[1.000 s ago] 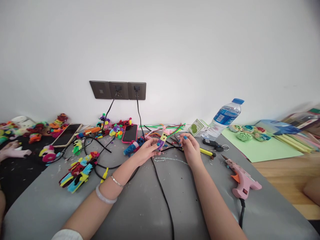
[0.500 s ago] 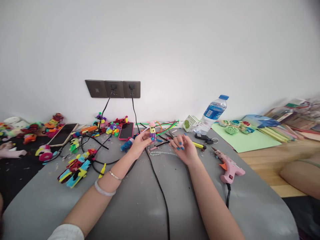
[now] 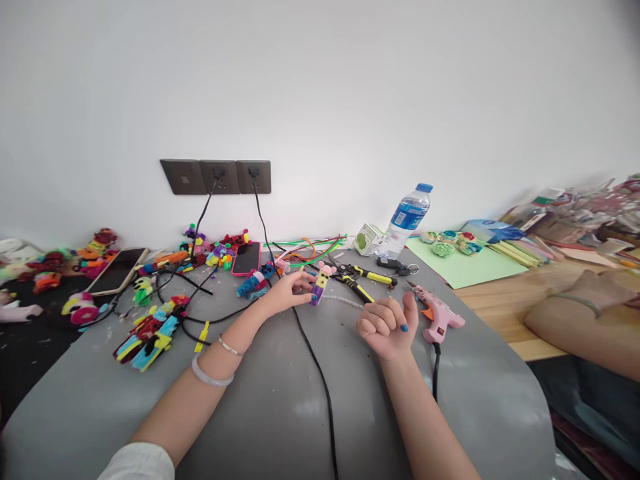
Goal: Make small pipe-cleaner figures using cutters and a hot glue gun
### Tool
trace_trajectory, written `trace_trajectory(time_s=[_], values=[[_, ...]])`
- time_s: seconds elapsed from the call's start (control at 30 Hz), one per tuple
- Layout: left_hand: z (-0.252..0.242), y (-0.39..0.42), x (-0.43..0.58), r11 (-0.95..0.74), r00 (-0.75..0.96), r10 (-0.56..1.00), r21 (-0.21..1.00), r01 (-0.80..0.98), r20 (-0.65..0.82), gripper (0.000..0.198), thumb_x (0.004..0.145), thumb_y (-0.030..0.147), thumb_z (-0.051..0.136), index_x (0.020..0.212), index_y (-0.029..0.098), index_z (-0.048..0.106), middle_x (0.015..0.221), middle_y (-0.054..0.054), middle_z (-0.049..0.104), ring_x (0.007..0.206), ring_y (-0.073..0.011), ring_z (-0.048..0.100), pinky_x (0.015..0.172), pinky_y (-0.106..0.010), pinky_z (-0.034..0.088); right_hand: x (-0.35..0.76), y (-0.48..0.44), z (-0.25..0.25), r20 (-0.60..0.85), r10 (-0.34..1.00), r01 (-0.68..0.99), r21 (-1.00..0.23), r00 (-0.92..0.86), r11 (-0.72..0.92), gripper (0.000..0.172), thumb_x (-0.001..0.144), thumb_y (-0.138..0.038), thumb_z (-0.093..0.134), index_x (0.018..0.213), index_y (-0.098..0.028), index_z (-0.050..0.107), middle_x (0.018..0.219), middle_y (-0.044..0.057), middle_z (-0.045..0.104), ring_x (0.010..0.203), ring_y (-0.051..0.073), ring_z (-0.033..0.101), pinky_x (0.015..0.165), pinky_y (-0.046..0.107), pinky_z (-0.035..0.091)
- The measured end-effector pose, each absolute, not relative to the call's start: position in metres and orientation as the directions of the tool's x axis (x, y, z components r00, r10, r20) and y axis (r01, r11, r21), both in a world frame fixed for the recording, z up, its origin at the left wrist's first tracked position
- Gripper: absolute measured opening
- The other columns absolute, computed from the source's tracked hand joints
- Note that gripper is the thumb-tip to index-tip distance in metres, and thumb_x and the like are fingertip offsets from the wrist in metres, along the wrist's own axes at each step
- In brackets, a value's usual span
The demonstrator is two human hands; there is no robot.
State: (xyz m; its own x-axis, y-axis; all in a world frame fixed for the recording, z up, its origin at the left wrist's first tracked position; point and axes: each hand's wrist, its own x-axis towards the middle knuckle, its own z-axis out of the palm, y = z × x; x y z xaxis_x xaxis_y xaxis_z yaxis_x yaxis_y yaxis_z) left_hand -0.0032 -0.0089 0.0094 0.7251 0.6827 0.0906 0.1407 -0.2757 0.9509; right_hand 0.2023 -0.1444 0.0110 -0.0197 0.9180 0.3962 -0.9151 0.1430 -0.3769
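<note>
Between the thumb and fingertips of my left hand [image 3: 287,293] is a small fuzzy pipe-cleaner figure [image 3: 320,285] with pink ears, a yellow middle and a purple lower part. It stands roughly upright, tilted a little, just over the grey table [image 3: 280,400]. My right hand [image 3: 387,327] is raised to the right of it, fingers curled into the palm and thumb sticking up, with nothing visible in it. Behind that hand lie pliers [image 3: 356,288] with yellow and black handles. A pink glue gun [image 3: 440,319] rests to the right of my right hand.
A tilted water bottle [image 3: 409,217], a small green-and-white box [image 3: 367,239] and a key fob [image 3: 389,264] stand or lie near the wall. Fuzzy figures [image 3: 150,333] and phones [image 3: 247,259] cover the left side. A black cable [image 3: 317,363] crosses the table. Another person's arm [image 3: 590,313] is at right.
My left hand has brought the figure slightly right and lower. My right hand has pulled back toward me and curled its fingers, uncovering the pliers. The view has shifted a little to the right.
</note>
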Motion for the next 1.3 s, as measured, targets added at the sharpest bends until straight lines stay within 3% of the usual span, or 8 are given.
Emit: trace_trajectory(time_s=[0.23,0.47,0.67,0.77,0.87,1.0,1.17,1.3], values=[[0.007,-0.017,0.0,-0.399,0.754,0.646,0.895,0.199,0.12,0.028,0.075,0.027,0.069,0.099,0.018,0.057,0.096,-0.006,0.068,0.094,-0.0195,0.065,0.087,-0.033,0.049,0.191,-0.142,-0.002,0.114,0.99,-0.671,-0.741,-0.081,0.03,0.068,0.091,-0.056,0.048,0.043,-0.019,0.017,0.039,-0.009,0.011,0.037,0.007,0.009,0.048,0.029,0.02],[0.016,-0.023,0.002,-0.63,0.69,0.651,0.732,0.258,0.317,0.007,0.08,0.024,0.061,0.083,0.018,0.062,0.09,-0.004,0.063,0.088,-0.0191,0.059,0.082,-0.033,0.049,0.173,-0.141,-0.011,0.173,0.981,-0.161,-0.974,-0.092,0.157,0.062,0.092,-0.051,0.051,0.042,-0.02,0.031,0.041,-0.006,0.026,0.044,0.009,0.021,0.051,0.03,0.019],[0.035,-0.047,0.009,-0.726,0.689,0.51,0.688,0.024,0.514,0.023,0.091,0.032,0.049,0.097,0.019,0.067,0.108,-0.011,0.065,0.108,-0.0235,0.058,0.099,-0.037,0.043,0.149,-0.143,0.006,0.275,0.924,0.317,-0.88,-0.265,0.353,0.056,0.093,-0.047,0.046,0.052,-0.02,0.021,0.052,-0.006,0.017,0.05,0.008,0.015,0.049,0.029,0.013],[0.034,-0.058,0.017,-0.532,0.8,0.446,0.837,-0.123,0.401,0.035,0.095,0.04,0.041,0.094,0.02,0.07,0.101,-0.01,0.07,0.104,-0.0225,0.062,0.094,-0.034,0.045,0.144,-0.141,0.014,0.323,0.899,0.363,-0.833,-0.294,0.418,0.052,0.092,-0.041,0.049,0.049,-0.02,0.028,0.047,-0.006,0.022,0.047,0.009,0.018,0.046,0.028,0.015],[0.03,-0.061,0.02,-0.398,0.759,0.56,0.911,-0.105,0.332,0.034,0.087,0.048,0.056,0.084,0.017,0.069,0.087,-0.008,0.069,0.086,-0.0207,0.063,0.079,-0.03,0.048,0.144,-0.137,0.019,0.358,0.884,0.384,-0.803,-0.301,0.456,0.05,0.093,-0.039,0.048,0.047,-0.02,0.046,0.044,-0.002,0.04,0.046,0.011,0.032,0.047,0.027,0.025],[0.031,-0.058,0.018,-0.436,0.597,0.698,0.896,-0.084,0.396,0.04,0.082,0.052,0.063,0.062,0.017,0.059,0.066,-0.002,0.057,0.065,-0.0144,0.051,0.063,-0.027,0.04,0.141,-0.133,0.025,0.439,0.86,0.347,-0.788,-0.26,0.508,0.05,0.096,-0.038,0.044,0.053,-0.019,0.061,0.049,0.001,0.057,0.051,0.014,0.048,0.057,0.027,0.037],[0.036,-0.052,0.013,-0.512,0.494,0.754,0.858,0.029,0.433,0.06,0.074,0.064,0.064,0.048,0.019,0.034,0.051,0.003,0.035,0.052,-0.0106,0.032,0.053,-0.027,0.028,0.134,-0.135,0.032,0.437,0.857,0.358,-0.781,-0.273,0.512,0.045,0.097,-0.034,0.046,0.057,-0.019,0.062,0.056,0.002,0.059,0.057,0.014,0.052,0.059,0.027,0.037],[0.034,-0.039,0.005,-0.51,0.462,0.783,0.856,0.091,0.417,0.06,0.078,0.067,0.055,0.048,0.018,0.034,0.049,0.004,0.028,0.05,-0.0098,0.027,0.051,-0.026,0.024,0.142,-0.143,0.04,0.477,0.84,0.348,-0.765,-0.259,0.542,0.045,0.098,-0.033,0.045,0.058,-0.019,0.061,0.056,0.001,0.053,0.057,0.014,0.049,0.061,0.028,0.036]])
